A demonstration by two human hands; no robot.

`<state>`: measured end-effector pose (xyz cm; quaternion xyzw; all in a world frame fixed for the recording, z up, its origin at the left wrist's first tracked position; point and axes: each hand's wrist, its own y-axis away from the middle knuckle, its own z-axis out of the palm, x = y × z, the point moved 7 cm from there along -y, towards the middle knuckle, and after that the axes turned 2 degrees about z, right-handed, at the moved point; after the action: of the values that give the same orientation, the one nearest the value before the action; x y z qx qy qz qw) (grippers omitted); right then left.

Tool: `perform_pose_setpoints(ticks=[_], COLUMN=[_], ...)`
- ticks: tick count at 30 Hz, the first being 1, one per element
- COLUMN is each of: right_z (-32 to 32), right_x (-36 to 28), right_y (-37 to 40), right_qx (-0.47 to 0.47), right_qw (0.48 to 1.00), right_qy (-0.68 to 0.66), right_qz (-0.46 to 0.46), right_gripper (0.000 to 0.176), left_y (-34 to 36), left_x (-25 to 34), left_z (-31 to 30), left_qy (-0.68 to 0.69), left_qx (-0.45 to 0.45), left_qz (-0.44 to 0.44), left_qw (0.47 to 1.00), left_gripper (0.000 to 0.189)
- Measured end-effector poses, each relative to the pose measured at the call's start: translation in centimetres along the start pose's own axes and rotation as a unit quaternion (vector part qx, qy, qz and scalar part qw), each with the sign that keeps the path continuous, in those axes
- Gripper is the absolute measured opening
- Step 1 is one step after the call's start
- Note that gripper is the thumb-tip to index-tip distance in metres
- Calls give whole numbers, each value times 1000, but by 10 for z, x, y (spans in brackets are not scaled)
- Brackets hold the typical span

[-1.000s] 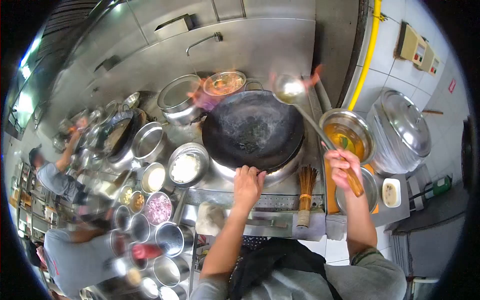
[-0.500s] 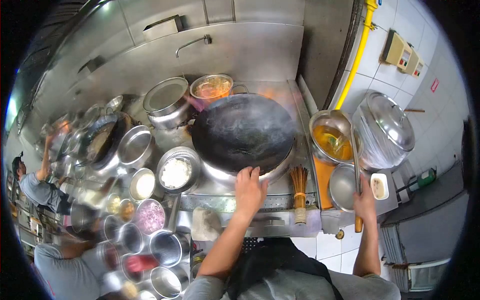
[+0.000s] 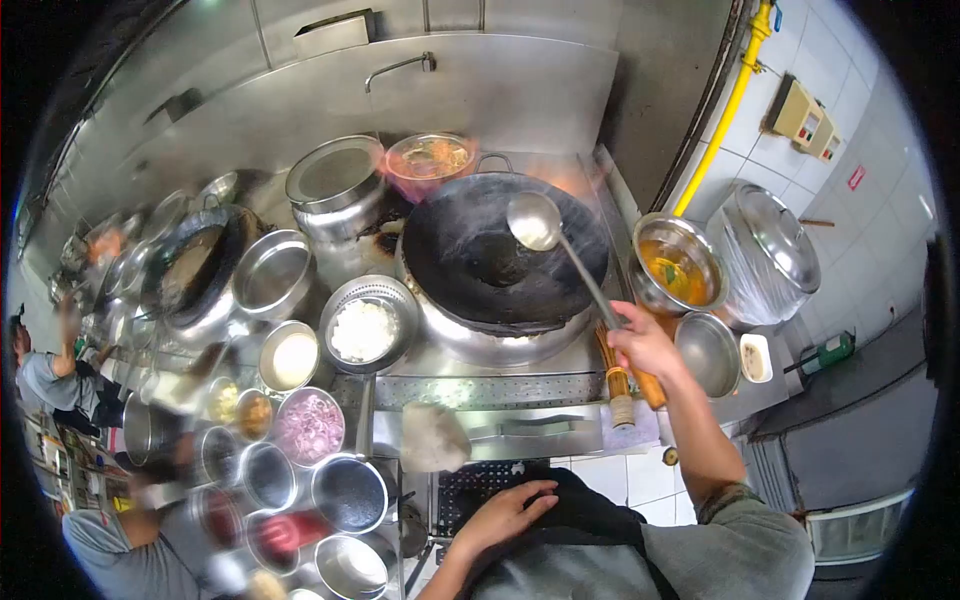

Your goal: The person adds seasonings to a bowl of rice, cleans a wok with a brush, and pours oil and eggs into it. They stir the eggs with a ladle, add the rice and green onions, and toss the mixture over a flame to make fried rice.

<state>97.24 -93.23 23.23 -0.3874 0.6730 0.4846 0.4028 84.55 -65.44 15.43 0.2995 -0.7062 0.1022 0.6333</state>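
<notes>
A long-handled ladle (image 3: 535, 221) is in my right hand (image 3: 645, 350), its bowl over the black wok (image 3: 470, 265) and its wooden grip end pointing down right. My left hand (image 3: 508, 518) rests low in front of my dark apron, fingers apart and holding nothing. Faint smoke hangs in the wok. Just below my right hand, the bamboo brush (image 3: 618, 385) lies at the stove's front edge. A metal bowl of yellow-orange liquid (image 3: 680, 275) stands to the right of the wok, and a folded cloth (image 3: 434, 438) lies at the front edge left of it.
Left of the wok are a strainer of white pieces (image 3: 364, 331), a bowl of sliced onion (image 3: 309, 427) and several metal pots. Two co-workers' grey sleeves (image 3: 110, 555) show at the far left. A lidded pot (image 3: 765, 250) stands at the right, below a yellow pipe (image 3: 722, 110).
My right hand has moved left with the ladle, bringing its bowl from the liquid bowl to over the wok. My left hand has left the wok's front rim and dropped toward my apron.
</notes>
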Motion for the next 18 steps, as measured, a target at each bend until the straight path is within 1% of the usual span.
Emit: perform_pose_setpoints(ticks=[1,5,8,11,12,15,16,18], right_z=[13,39,43,39,37,16,4,-23], right_x=[3,3,4,10,7,6,8,6], right_y=[-11,-29,-26,-23,-20,-4,0,17], right_qx=[-4,-21,-19,-47,-93,-127,-144,-130], right_qw=[1000,999,990,943,919,833,816,810], right_qy=[5,27,-134,-327,-383,-539,-559,-571], right_qz=[-2,14,41,42,25,11,-9,-33], right_gripper=[65,69,62,53,41,36,29,30], left_y=[7,35,46,51,49,42,38,32], left_x=[-7,-22,-30,-29,-33,-39,-40,-40], left_z=[0,-7,-9,-7,-4,5,9,15], left_qy=[18,85,107,122,128,143,148,158], left_qx=[-11,30,36,20,7,-21,-27,-33], left_qz=[-23,-47,-47,-51,-52,-44,-40,-35], left_qw=[1000,995,992,991,990,988,988,986], left_gripper=[44,45,44,44,44,44,44,44])
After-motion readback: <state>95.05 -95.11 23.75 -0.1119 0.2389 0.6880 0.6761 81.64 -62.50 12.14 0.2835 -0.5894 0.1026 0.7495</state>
